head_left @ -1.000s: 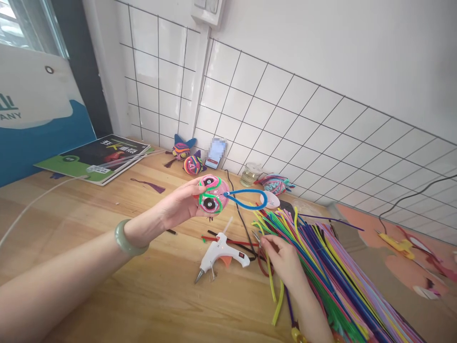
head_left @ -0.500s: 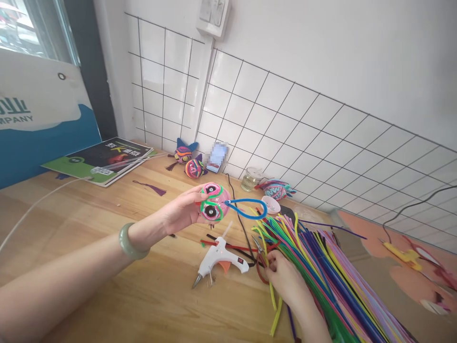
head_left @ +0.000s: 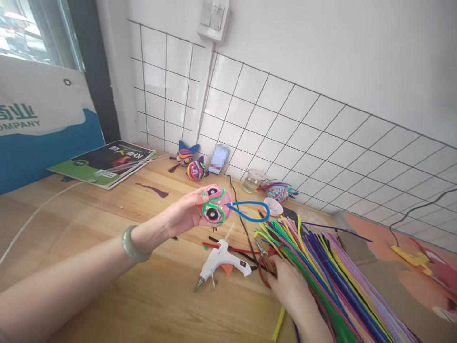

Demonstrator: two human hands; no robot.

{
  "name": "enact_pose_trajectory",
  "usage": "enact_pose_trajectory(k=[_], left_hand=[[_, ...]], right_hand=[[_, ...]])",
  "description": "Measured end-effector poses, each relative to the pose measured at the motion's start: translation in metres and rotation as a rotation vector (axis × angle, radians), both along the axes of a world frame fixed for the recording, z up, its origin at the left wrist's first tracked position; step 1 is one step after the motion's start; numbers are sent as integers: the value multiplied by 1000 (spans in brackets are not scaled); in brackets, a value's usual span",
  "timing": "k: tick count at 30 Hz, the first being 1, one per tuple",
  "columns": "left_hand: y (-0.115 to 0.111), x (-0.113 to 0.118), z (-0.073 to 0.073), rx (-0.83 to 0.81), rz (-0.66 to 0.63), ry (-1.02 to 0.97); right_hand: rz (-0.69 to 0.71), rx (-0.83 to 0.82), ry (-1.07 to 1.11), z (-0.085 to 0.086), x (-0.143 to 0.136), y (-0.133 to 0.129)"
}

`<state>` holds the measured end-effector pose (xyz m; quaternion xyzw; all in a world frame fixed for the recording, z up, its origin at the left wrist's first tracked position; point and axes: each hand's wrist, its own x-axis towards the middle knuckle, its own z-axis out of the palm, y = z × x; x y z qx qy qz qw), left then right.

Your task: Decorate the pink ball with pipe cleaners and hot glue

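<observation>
The left hand (head_left: pixel 183 214) pinched the pink big-eyed ball (head_left: pixel 217 206), its blue pipe-cleaner loop (head_left: pixel 268 212) pointing right, above the middle of the desk (head_left: pixel 153 290). The right hand (head_left: pixel 287 283) curled at a metal-tipped tool (head_left: pixel 262 247), its grip unclear, beside the pipe cleaners (head_left: pixel 330 267) along the desk's right side. The glue gun (head_left: pixel 222 259) lay nearer the front edge.

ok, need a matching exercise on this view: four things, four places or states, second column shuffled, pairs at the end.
1. white glue gun
2. phone
3. blue loop
4. green bangle

A. sticks out from the pink ball
B. around the wrist of the left hand
C. propped up by the wall
D. lying on the tabletop

1-D, 2-C, 3-A, 4-B
</observation>
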<state>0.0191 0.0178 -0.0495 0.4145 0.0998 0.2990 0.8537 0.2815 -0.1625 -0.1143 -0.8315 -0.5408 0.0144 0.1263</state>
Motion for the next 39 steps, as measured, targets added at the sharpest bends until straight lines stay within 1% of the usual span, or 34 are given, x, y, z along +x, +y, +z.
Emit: enact_pose_trajectory(k=[2,4,7,9,11,13,15,16,17,19,21,22,23,25,28,30,32,34,37,39], left_hand=[[0,-1,-1,1,2,3],[-1,-1,-1,-2,13,11],[-3,-2,-1,-13,41,25],[-5,-2,-1,-11,52,34],[-7,-1,0,0,58,37],[-9,0,0,22,68,36],[-10,1,-1,78,101,42],[-11,2,-2,125,131,47],[-12,3,-2,183,168,49],[-13,4,-3,323,254,34],[-16,5,-4,464,327,7],[-18,5,-5,527,354,-1],[-20,5,-5,587,374,-1],[-24,5,-4,685,408,9],[-30,6,-4,761,433,7],[-34,8,-5,724,415,19],[-40,11,-7,614,359,38],[-47,15,-10,478,301,39],[-57,20,-12,360,240,59],[-63,22,-12,300,221,77]], right_hand=[[-20,13,30,-5,-5,0],[-39,47,76,-8,-4,0],[-72,124,173,-7,7,0],[-86,183,250,-4,17,1],[-108,307,421,2,24,1],[-154,481,659,12,25,2],[-206,637,832,25,18,1],[-219,690,855,32,11,1],[-224,753,848,38,2,0],[-180,834,786,48,-20,-3],[-118,939,684,52,-44,-6],[-67,967,653,50,-55,-7],[-25,966,624,47,-65,-9],[129,882,556,37,-78,-10],[342,756,256,25,-84,-9],[459,717,75,23,-83,-6],[532,705,-21,25,-83,-4],[534,709,-67,30,-86,-2],[495,732,-128,36,-95,-1],[468,742,-178,38,-100,0]])
